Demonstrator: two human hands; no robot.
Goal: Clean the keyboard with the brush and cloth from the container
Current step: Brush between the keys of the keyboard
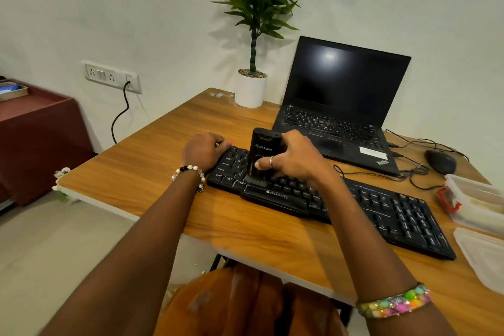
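A black keyboard (381, 207) lies slantwise across the wooden desk (152, 161). My right hand (291, 158) grips an upright black brush (259, 155), its bristles pressed down on the keys at the keyboard's left part. My left hand (203, 151) grips the keyboard's far left corner, fingers curled over the edge. The clear plastic container (474, 199) with a red clasp stands at the desk's right edge, its lid (482, 256) lying in front of it. No cloth can be made out.
An open black laptop (338, 106) sits behind the keyboard, with a potted plant (252, 85) to its left. A black mouse (440, 161) and tangled cables lie right of the laptop. A dark red cabinet (35, 131) stands at the left by a wall socket.
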